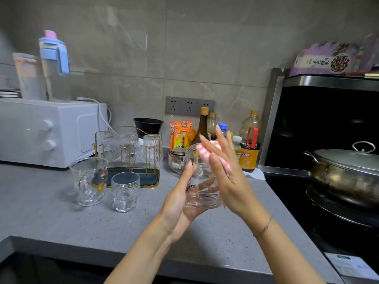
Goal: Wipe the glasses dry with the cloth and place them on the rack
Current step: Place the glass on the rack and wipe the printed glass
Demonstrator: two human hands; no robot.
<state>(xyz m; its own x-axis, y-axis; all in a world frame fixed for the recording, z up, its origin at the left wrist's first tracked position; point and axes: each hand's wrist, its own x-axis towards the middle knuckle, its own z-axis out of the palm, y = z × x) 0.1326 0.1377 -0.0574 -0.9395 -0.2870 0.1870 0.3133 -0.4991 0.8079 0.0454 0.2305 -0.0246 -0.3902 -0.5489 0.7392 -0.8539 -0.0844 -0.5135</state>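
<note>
Midair, left hand (180, 201) grips glass (204, 198), right hand (229, 173) pinches cloth (207, 153) at its rim, over counter (123, 228).

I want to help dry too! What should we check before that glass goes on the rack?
1. Left hand grips the glass securely: ok.
2. Right hand holds the cloth against the glass: ok.
3. Glass fully dry: cannot tell.
4. Rack has a bare peg: ok, front ones look free.
5. Way to the rack clear: not ok, two other glasses stand in front of it.
</note>
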